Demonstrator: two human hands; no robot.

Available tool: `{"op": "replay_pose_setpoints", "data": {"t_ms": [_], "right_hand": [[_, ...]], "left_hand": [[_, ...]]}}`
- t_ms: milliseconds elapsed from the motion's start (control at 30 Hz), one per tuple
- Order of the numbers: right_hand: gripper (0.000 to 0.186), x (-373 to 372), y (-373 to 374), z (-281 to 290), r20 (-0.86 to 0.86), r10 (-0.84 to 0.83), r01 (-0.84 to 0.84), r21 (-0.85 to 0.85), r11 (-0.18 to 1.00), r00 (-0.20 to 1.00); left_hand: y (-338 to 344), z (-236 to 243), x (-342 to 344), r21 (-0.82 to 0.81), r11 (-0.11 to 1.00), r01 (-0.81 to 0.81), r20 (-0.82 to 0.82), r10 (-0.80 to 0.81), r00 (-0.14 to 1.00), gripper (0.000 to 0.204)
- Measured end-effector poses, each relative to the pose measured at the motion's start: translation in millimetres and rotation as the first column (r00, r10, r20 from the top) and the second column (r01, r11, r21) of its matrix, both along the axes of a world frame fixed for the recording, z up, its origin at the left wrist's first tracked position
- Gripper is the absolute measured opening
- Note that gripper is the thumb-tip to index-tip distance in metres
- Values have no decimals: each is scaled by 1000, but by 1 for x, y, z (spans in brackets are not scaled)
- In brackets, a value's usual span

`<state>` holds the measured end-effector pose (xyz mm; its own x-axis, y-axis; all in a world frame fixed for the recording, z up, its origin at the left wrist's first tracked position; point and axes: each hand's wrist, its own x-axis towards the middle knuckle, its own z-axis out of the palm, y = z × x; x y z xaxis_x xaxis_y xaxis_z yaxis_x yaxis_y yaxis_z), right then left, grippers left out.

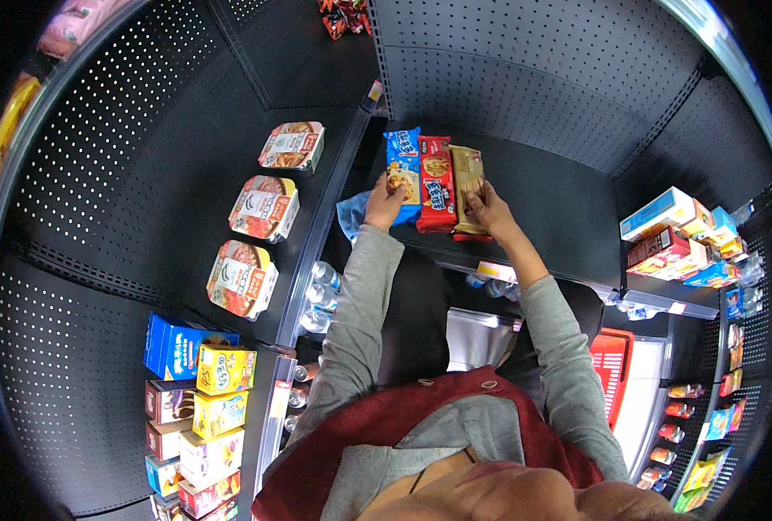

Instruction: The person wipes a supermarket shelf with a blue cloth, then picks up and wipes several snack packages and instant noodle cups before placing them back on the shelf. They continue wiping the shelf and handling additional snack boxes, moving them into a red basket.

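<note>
Three flat cookie packs lie side by side on the black shelf (542,191) in front of me. On the left is a blue cookie pack (403,156), with a red cookie pack (436,174) in the middle and a tan cookie pack (467,165) on the right. My left hand (386,206) is closed on the blue pack's left edge, its thumb on top. The tan pack's right edge is held by my right hand (490,211), thumb over the front. More blue and red wrapping shows beneath them, partly hidden. A light-blue crumpled item (351,213) sits beside my left hand.
Three sealed food tubs (264,208) line the left shelf, with several snack boxes (221,417) nearer me. Water bottles (321,300) stand below that shelf's edge. More boxes (664,243) fill the right shelf. A red basket (610,369) is at my right.
</note>
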<state>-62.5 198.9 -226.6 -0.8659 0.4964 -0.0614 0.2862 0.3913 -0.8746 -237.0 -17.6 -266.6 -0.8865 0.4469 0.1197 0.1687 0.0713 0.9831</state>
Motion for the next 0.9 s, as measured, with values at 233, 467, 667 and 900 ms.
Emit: {"op": "replay_pose_setpoints", "data": {"t_ms": [233, 467, 667, 900], "right_hand": [[91, 7, -18, 13, 48, 40, -48, 183, 982, 998], [90, 19, -17, 13, -7, 52, -51, 129, 990, 999], [78, 38, -10, -3, -154, 19, -23, -23, 999, 988], [65, 98, 34, 10, -127, 36, -42, -46, 998, 991]], "left_hand": [[-13, 14, 12, 56, 997, -46, -22, 48, 999, 50], [-22, 31, 18, 51, 999, 5, 43, -7, 999, 45], [-40, 21, 11, 209, 952, -223, 208, 180, 962, 37], [-78, -3, 13, -295, 890, -348, -227, 289, 930, 34]]}}
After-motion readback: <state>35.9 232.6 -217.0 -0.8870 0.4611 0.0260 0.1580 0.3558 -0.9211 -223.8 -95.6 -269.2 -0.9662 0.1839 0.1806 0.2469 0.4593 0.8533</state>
